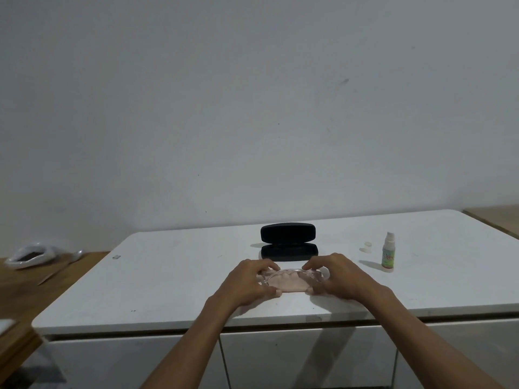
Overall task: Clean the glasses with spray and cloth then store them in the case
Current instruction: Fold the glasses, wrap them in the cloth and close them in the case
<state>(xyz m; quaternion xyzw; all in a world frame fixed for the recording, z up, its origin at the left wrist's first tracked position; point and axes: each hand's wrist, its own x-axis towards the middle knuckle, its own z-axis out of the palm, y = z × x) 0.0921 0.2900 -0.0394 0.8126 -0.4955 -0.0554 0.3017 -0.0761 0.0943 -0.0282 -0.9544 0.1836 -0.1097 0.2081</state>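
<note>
Glasses (292, 276) with a clear frame are held at both ends, just in front of the open black case (289, 245) on the white bench (168, 276). The left hand (247, 279) and right hand (337, 273) are curled around the ends, with a pinkish cloth (289, 284) seen beneath the lenses. The spray bottle (388, 254) stands uncapped to the right, its cap (367, 246) beside it. Spraying is judged done; wiping or folding is in hand, storing and closing remain. The bottle's label cannot be read.
</note>
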